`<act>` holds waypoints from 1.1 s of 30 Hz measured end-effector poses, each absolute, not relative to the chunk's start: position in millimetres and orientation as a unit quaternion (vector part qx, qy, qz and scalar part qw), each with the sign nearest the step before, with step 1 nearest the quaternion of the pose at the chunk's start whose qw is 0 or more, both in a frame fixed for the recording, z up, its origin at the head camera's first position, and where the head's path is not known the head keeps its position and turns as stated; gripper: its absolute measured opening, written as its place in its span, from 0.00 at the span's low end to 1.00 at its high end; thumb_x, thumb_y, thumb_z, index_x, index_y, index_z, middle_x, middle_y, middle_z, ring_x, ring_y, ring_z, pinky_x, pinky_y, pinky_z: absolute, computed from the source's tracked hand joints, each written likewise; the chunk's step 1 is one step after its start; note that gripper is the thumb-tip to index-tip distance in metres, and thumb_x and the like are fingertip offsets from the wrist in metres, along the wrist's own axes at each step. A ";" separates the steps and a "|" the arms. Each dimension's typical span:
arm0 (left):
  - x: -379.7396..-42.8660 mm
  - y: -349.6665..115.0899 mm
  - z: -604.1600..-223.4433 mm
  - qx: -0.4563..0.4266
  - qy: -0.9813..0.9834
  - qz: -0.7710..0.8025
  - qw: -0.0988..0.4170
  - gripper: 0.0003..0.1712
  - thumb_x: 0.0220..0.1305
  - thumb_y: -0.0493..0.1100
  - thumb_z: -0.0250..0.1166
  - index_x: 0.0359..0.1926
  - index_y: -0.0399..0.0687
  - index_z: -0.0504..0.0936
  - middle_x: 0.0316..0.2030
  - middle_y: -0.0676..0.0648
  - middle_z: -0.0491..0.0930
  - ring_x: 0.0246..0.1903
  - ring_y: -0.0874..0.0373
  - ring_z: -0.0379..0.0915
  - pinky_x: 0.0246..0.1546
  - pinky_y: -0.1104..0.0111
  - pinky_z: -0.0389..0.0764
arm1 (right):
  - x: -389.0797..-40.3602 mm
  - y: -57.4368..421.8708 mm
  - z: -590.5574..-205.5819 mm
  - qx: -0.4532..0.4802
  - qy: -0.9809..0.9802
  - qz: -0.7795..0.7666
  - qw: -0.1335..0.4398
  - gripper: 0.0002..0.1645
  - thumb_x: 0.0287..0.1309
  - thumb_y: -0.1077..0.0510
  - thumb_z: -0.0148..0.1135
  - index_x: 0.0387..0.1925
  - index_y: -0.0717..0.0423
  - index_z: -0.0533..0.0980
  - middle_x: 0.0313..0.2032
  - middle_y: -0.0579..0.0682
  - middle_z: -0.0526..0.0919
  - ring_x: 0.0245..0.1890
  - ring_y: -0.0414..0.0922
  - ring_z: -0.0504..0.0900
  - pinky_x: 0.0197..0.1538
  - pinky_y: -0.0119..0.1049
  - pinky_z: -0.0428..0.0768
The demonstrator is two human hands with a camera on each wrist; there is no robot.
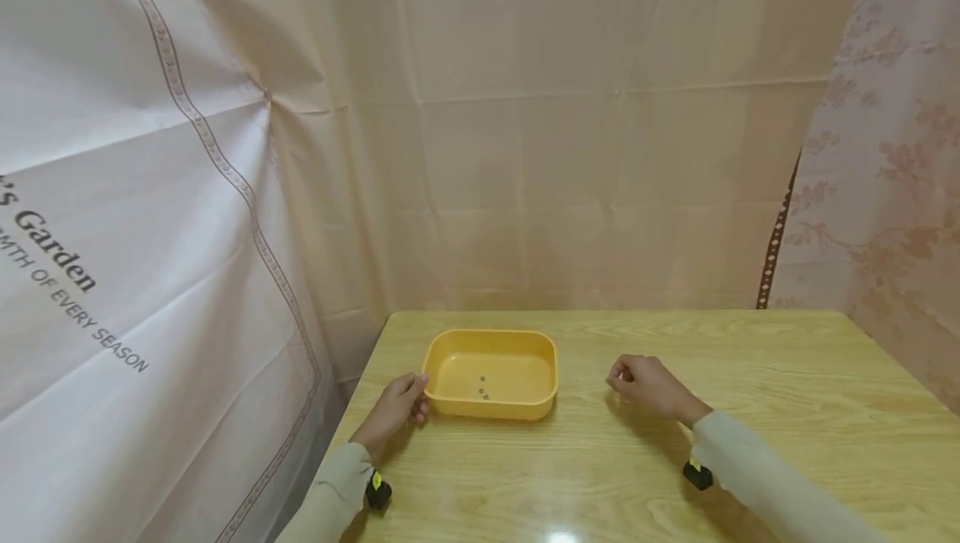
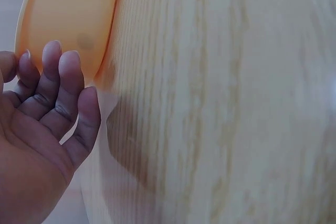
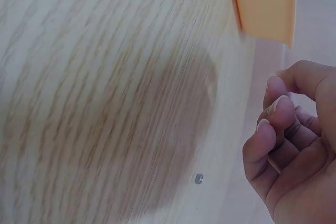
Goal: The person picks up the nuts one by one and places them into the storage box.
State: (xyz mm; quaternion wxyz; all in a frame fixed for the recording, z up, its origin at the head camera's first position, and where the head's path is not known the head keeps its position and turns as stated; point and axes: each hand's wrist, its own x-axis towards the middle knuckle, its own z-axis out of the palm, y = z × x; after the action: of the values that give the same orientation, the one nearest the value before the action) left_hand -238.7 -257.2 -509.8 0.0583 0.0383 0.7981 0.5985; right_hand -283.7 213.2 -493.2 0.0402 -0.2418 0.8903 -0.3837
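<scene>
A yellow rectangular tray (image 1: 491,411) stands on the table's left part. Three small metal nuts (image 1: 482,391) lie on its floor. My left hand (image 1: 395,408) pinches the tray's left rim between thumb and forefinger, its other fingers bent outside the wall. To the right of the tray, over the table, my right hand (image 1: 651,384) has its fingers curled and thumb tip against the forefinger; nothing shows between them. A single nut (image 3: 199,179) appears near the right fingers in the right wrist view; in the head view it does not show.
The pale wood-grain table (image 1: 570,460) runs back to a beige cloth backdrop (image 1: 600,151). A white printed cloth (image 1: 187,276) hangs at the left, a floral one (image 1: 892,193) at the right. Each sleeve carries a small black wrist camera (image 1: 697,475).
</scene>
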 end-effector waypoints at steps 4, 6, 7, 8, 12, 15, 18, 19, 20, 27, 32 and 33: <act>-238.9 -257.0 -509.7 0.038 0.799 0.597 0.054 0.26 0.82 0.55 0.50 0.44 0.33 0.74 0.30 0.44 0.77 0.27 0.56 0.75 0.30 0.68 0.81 | -283.3 208.9 -491.7 -0.252 0.889 -0.379 0.035 0.10 0.75 0.58 0.60 0.43 0.63 0.78 0.29 0.53 0.80 0.23 0.43 0.77 0.28 0.33 0.80; -238.7 -256.9 -509.6 0.037 0.803 0.593 0.052 0.26 0.82 0.55 0.50 0.44 0.33 0.74 0.30 0.44 0.77 0.27 0.56 0.75 0.30 0.68 0.81 | -283.2 206.9 -490.5 -0.255 0.889 -0.379 0.035 0.10 0.75 0.59 0.59 0.43 0.64 0.78 0.30 0.54 0.80 0.24 0.43 0.78 0.28 0.33 0.80; -238.9 -257.0 -509.8 0.037 0.804 0.591 0.051 0.27 0.82 0.56 0.50 0.44 0.33 0.74 0.30 0.44 0.77 0.27 0.56 0.75 0.30 0.68 0.80 | -282.9 206.0 -490.0 -0.257 0.888 -0.379 0.036 0.10 0.75 0.59 0.59 0.43 0.64 0.78 0.30 0.54 0.80 0.25 0.44 0.79 0.28 0.33 0.80; -238.8 -257.2 -509.7 0.037 0.807 0.588 0.051 0.27 0.82 0.56 0.50 0.44 0.32 0.74 0.30 0.44 0.77 0.27 0.56 0.75 0.30 0.68 0.80 | -283.1 205.1 -489.9 -0.257 0.888 -0.380 0.037 0.09 0.75 0.59 0.59 0.43 0.64 0.78 0.30 0.53 0.80 0.25 0.44 0.79 0.29 0.33 0.81; -238.9 -256.7 -509.8 0.039 0.809 0.584 0.051 0.28 0.82 0.57 0.50 0.45 0.33 0.74 0.30 0.45 0.77 0.27 0.56 0.75 0.29 0.68 0.80 | -284.9 201.6 -489.2 -0.259 0.893 -0.368 0.025 0.07 0.74 0.58 0.60 0.41 0.60 0.78 0.27 0.49 0.79 0.22 0.41 0.75 0.26 0.31 0.77; -238.8 -256.4 -510.0 0.040 0.809 0.584 0.050 0.27 0.82 0.57 0.50 0.44 0.34 0.74 0.30 0.45 0.77 0.28 0.56 0.75 0.30 0.68 0.80 | -285.2 198.1 -487.3 -0.264 0.894 -0.361 0.015 0.07 0.75 0.58 0.59 0.41 0.59 0.78 0.26 0.49 0.78 0.21 0.39 0.72 0.24 0.31 0.73; -239.3 -256.1 -510.3 0.039 0.805 0.590 0.051 0.27 0.82 0.57 0.51 0.44 0.34 0.74 0.30 0.44 0.77 0.28 0.56 0.75 0.30 0.68 0.81 | -284.8 195.8 -485.0 -0.268 0.890 -0.368 0.017 0.09 0.75 0.59 0.58 0.42 0.62 0.78 0.28 0.52 0.81 0.23 0.42 0.77 0.26 0.32 0.76; -239.5 -256.1 -510.3 0.040 0.803 0.592 0.053 0.26 0.82 0.57 0.51 0.44 0.34 0.74 0.30 0.44 0.77 0.28 0.56 0.75 0.31 0.68 0.81 | -284.5 195.0 -484.2 -0.268 0.889 -0.372 0.020 0.09 0.75 0.59 0.58 0.42 0.63 0.78 0.29 0.53 0.81 0.24 0.44 0.79 0.26 0.32 0.78; -239.8 -256.1 -510.3 0.039 0.801 0.595 0.054 0.26 0.82 0.56 0.50 0.45 0.33 0.74 0.31 0.44 0.77 0.28 0.56 0.75 0.31 0.68 0.81 | -284.5 194.4 -483.6 -0.269 0.888 -0.373 0.021 0.09 0.75 0.60 0.58 0.42 0.63 0.78 0.30 0.54 0.82 0.25 0.46 0.81 0.27 0.32 0.79; -240.6 -256.1 -510.0 0.039 0.800 0.597 0.051 0.25 0.82 0.57 0.51 0.42 0.36 0.74 0.30 0.45 0.77 0.28 0.56 0.75 0.31 0.69 0.81 | -285.4 190.0 -483.0 -0.266 0.887 -0.378 0.023 0.08 0.74 0.61 0.59 0.42 0.63 0.79 0.31 0.55 0.83 0.27 0.49 0.83 0.27 0.32 0.80; -239.3 -256.6 -510.5 0.038 0.799 0.599 0.051 0.25 0.82 0.56 0.50 0.42 0.37 0.74 0.31 0.44 0.77 0.28 0.56 0.74 0.31 0.68 0.81 | -284.4 186.5 -482.0 -0.272 0.883 -0.382 0.024 0.08 0.75 0.60 0.59 0.42 0.63 0.79 0.30 0.55 0.83 0.27 0.49 0.84 0.27 0.32 0.80; -239.1 -256.7 -510.6 0.038 0.798 0.599 0.051 0.24 0.82 0.56 0.50 0.42 0.36 0.73 0.31 0.44 0.77 0.28 0.56 0.74 0.31 0.68 0.81 | -284.3 185.9 -482.0 -0.274 0.882 -0.383 0.024 0.08 0.74 0.61 0.59 0.42 0.63 0.78 0.30 0.55 0.82 0.27 0.50 0.84 0.27 0.33 0.80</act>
State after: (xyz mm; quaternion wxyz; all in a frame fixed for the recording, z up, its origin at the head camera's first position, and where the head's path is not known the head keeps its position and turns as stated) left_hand -239.1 -256.7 -510.6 0.0515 0.0385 0.7983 0.5988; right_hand -284.3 185.9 -482.0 0.0244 -0.2741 0.8817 -0.3833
